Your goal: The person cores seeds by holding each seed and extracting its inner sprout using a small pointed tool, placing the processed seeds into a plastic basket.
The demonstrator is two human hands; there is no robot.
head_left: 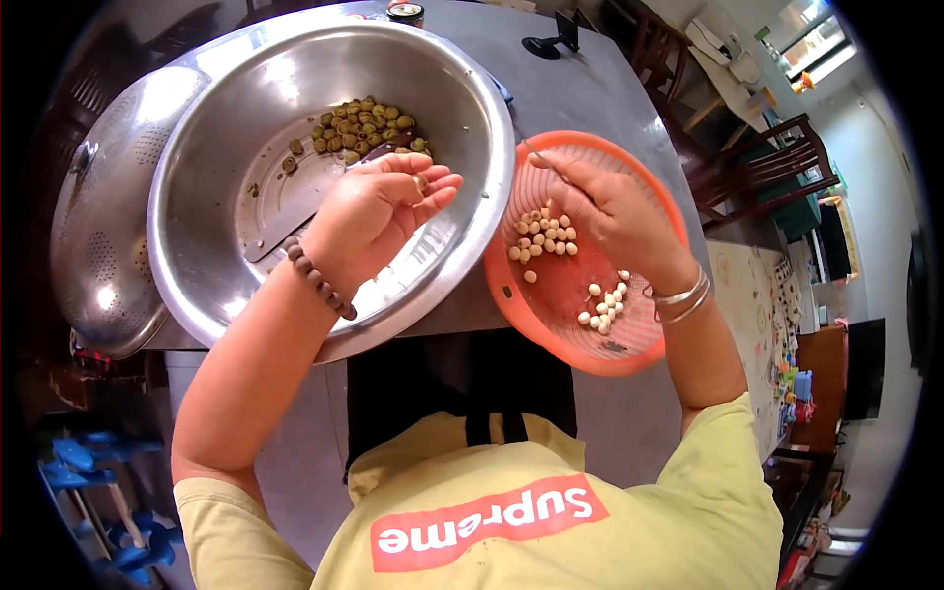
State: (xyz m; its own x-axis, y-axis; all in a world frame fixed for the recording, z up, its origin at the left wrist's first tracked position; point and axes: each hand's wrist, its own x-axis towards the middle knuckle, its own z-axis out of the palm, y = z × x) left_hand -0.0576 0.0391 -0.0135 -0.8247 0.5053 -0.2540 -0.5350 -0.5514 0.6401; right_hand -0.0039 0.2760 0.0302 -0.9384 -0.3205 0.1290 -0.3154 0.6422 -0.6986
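My left hand (379,202), with a beaded bracelet at the wrist, is over the large steel basin (211,187). Its fingers curl round a small green-brown nut or seed (422,184), partly hidden. Below lie several similar round nuts (359,126) and a knife (285,226) with a dark handle, partly behind the hand. My right hand (600,211), wearing silver bangles, is closed on a thin metal pick (544,160) above the orange basket (511,315). Inside the basket, tan kernels (547,236) and whiter kernels (607,310) form two groups.
A perforated steel colander (108,206) leans beside the basin at the left. The grey table (580,93) carries a small black stand (553,41) and a jar (405,13) at the far side. Wooden chairs (787,162) stand at the right.
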